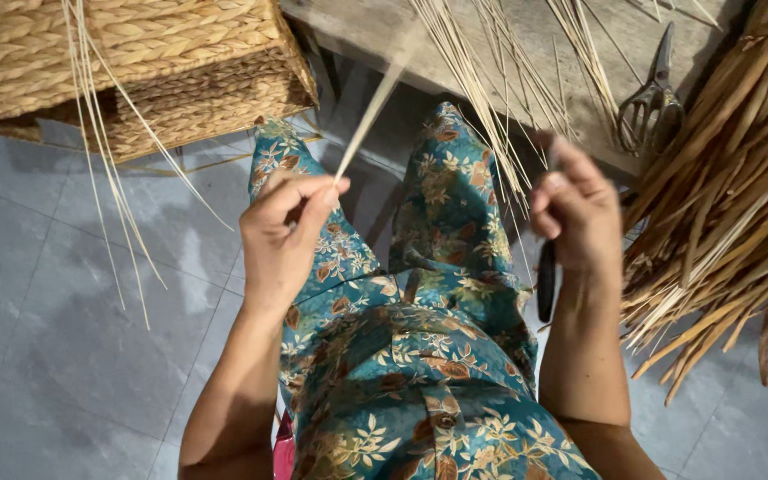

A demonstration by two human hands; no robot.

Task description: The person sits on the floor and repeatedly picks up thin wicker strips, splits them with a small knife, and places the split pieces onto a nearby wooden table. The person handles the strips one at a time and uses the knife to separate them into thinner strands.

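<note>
Above her lap, the left hand (284,224) pinches a pale strip of straw (375,107) that slants up toward the desk (544,53). Her right hand (575,213) is closed around a dark-handled tool (546,280). Scissors (652,93) lie on the desk, dried leaves (731,213) just beside.

No packages, labels, signs or screens visible.

open tiled floor (73,338) left, dried leaf bundle (731,204) crowding right
</note>
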